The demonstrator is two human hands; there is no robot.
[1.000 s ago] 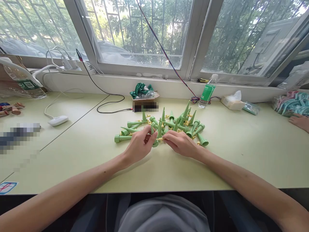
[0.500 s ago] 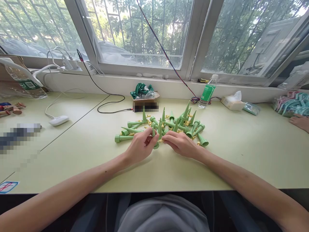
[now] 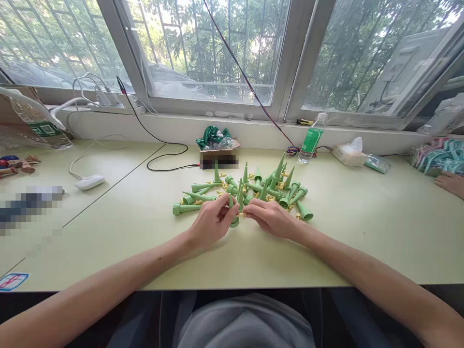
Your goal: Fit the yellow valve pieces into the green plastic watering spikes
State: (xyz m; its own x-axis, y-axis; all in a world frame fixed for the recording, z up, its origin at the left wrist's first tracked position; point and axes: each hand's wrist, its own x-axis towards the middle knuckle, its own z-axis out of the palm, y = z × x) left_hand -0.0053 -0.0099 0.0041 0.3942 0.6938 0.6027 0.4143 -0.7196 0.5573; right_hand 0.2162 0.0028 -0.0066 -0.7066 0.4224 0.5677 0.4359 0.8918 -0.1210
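My left hand (image 3: 209, 221) is closed around a green plastic watering spike (image 3: 235, 223), whose ribbed base shows below the fingers and whose tip points up. Between the fingertips of my right hand (image 3: 272, 218) is a small yellow valve (image 3: 241, 215), pinched against the side of that spike. Whether the valve is seated in the spike I cannot tell. Just beyond both hands lies a loose pile of more green spikes (image 3: 305, 211), some upright and others on their sides, with small yellow valves among them.
Behind the pile sits a small cardboard box (image 3: 219, 151) with green and clear plastic wrapping. A water bottle (image 3: 311, 140) and a tissue box (image 3: 348, 154) stand at the back right. Another person's hand (image 3: 450, 182) rests at the right edge. A white device (image 3: 90, 181) lies left.
Both hands stay almost in place, with the spike and yellow valve still held together. The view has shifted very slightly; the pile looks the same.
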